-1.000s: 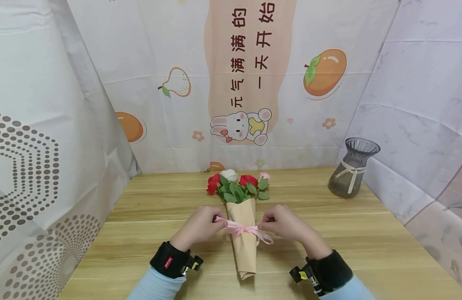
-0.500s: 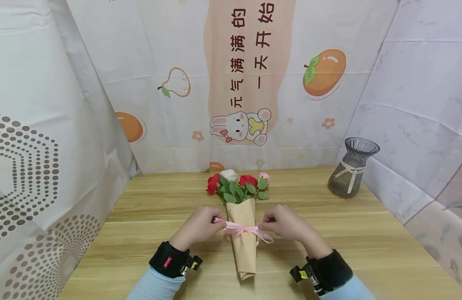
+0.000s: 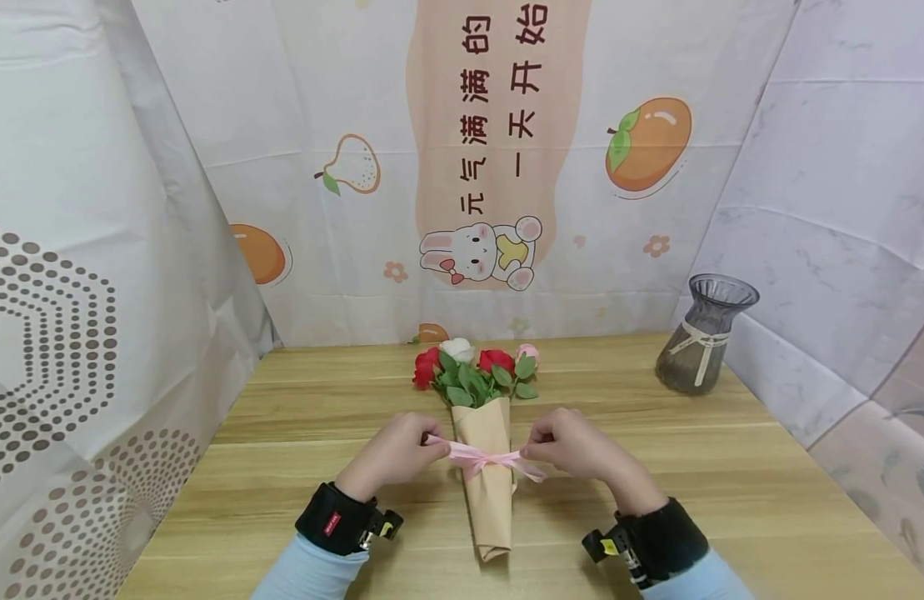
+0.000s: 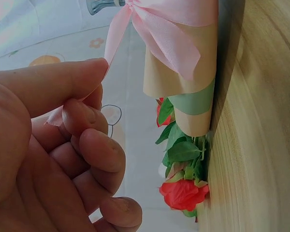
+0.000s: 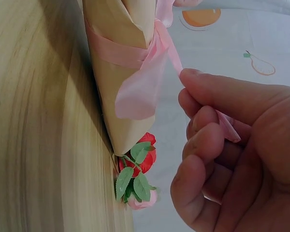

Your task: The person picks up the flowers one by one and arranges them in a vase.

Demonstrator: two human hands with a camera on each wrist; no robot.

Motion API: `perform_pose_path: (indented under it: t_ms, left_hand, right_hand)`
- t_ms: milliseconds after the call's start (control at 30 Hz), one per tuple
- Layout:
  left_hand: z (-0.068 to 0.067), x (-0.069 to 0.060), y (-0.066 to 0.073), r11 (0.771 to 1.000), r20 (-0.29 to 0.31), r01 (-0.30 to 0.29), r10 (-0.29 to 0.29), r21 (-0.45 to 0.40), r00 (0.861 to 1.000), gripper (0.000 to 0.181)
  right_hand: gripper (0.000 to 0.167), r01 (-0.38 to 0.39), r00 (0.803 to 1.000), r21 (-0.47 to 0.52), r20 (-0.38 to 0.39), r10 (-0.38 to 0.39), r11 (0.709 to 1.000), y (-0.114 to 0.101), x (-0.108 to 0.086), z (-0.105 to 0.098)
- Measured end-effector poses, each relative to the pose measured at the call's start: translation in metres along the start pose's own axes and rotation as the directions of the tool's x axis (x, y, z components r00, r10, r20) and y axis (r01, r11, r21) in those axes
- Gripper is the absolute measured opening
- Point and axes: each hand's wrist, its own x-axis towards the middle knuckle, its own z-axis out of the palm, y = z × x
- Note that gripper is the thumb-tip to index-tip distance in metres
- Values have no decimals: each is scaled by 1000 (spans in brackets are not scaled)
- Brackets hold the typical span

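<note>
A bouquet wrapped in brown paper [image 3: 491,517] lies on the table, its red, white and pink roses [image 3: 496,362] pointing away from me. Around the paper runs a pink ribbon [image 3: 482,459], tied in a bow at the front. My left hand [image 3: 400,448] pinches one ribbon tail between thumb and index finger, left of the wrap. On the other side my right hand [image 3: 574,446] pinches the opposite tail the same way. Both tails look taut in the wrist views, and the bow's loops [image 4: 171,46] hang beside the knot. The remaining fingers of each hand are curled.
A grey glass vase [image 3: 697,350] with a pale ribbon round its neck stands at the table's back right. Printed cloth [image 3: 297,100] hangs behind the wooden table [image 3: 297,417] and along both sides.
Both hands keep their hold on the ribbon tails. They have drawn very slightly apart, and the bow's right loop looks a little smaller. The bouquet stays in place.
</note>
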Motion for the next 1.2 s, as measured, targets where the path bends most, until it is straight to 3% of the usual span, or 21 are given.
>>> perform_pose_path:
  t_ms: [500,1200]
  left_hand:
    - [-3,-1,2,1000,-9,-13,13,4,1000,19]
    - [-9,-4,0,999,-11,13,-14,-30,1000,16]
  right_hand:
    - [23,-24,1000,-6,-1,24,1000,1,-1,-2]
    - [23,-22,1000,-36,-18,21,999,1,-2,-5]
